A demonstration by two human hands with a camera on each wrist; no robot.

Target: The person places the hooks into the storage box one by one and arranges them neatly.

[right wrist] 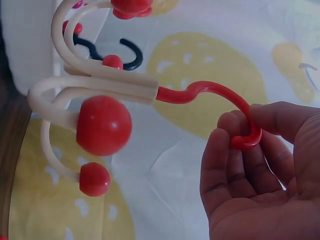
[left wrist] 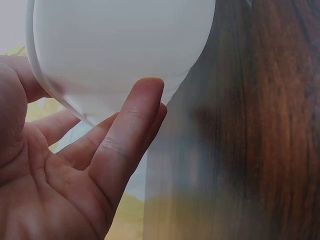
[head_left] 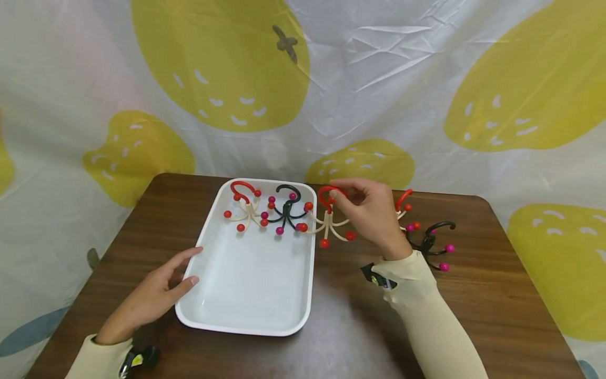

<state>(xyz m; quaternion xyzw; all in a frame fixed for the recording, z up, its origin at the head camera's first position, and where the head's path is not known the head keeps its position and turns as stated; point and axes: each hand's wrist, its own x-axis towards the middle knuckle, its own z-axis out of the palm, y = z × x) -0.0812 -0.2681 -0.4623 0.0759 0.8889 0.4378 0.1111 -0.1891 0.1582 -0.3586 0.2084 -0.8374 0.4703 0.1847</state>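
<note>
My right hand (head_left: 374,213) pinches the red curved top of a hanging hook (head_left: 327,223) between thumb and fingers. Cream arms tipped with red balls spread from this hook, which appears at the white tray's (head_left: 246,284) right rim in the head view. The right wrist view shows the red crook (right wrist: 210,86) against the thumb and fingertips. With its fingers fairly straight, my left hand (head_left: 151,295) touches the tray's left side. Inside the tray's far end are a cream hook with a red top (head_left: 249,209) and a black hook (head_left: 286,211) with pink balls.
Right of the tray, a black hook (head_left: 427,243) with pink balls lies on the brown table (head_left: 473,310). Behind my right hand, another red-topped hook (head_left: 404,199) is partly hidden. A lemon-patterned cloth (head_left: 369,100) hangs along the table's far edge.
</note>
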